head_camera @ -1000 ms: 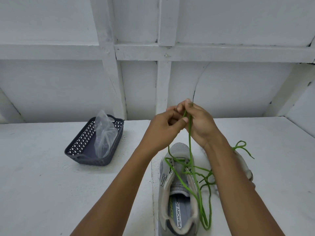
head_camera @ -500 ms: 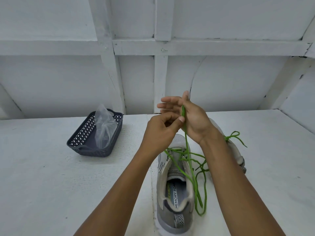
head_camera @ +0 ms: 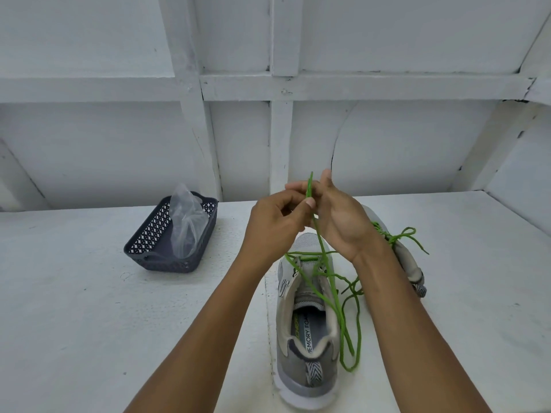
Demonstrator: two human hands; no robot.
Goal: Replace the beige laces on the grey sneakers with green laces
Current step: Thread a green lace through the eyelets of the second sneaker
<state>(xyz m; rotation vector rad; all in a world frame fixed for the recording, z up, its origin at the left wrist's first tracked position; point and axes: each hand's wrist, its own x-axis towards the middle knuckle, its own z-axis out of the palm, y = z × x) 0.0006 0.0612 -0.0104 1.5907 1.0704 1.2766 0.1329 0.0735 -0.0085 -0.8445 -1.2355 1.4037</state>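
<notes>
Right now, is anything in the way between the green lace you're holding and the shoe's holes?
Nothing visible. The left hand pinches the lace above the sneaker, with the right hand beside it; only the lace's own slack crosses the eyelets below.

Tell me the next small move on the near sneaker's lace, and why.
Probably bring one lace end down to the next empty eyelet. The left hand pinches the green lace raised above the near sneaker, with the right hand beside it. The lace seems to cross only the toe-end eyelets, and the holes behind look empty. The far sneaker already looks laced in green.
</notes>
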